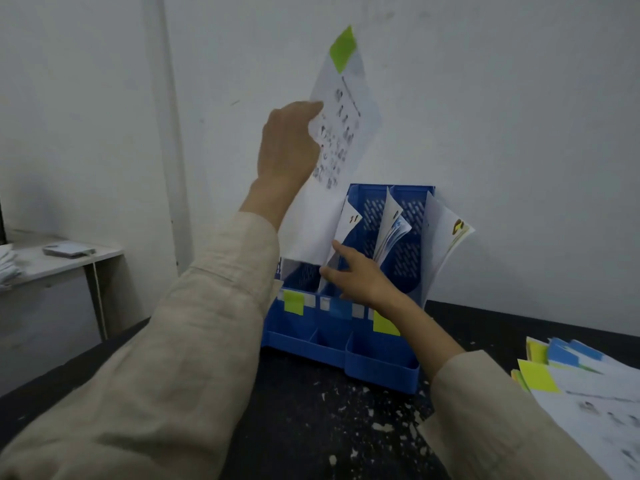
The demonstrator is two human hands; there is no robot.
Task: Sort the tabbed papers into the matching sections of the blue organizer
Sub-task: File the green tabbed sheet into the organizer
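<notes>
A left hand (289, 143) pinches a green-tabbed paper (341, 119) high above the blue organizer (367, 344), while the right hand (356, 271), fingers extended, parts sheets in the left section; the limp sheet could buckle or enter the wrong slot.

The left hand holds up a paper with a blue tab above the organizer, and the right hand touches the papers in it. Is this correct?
Not quite. In the head view, the tab on the paper is green, not blue. The left hand does hold it above the organizer, and the right hand touches papers there.
</notes>
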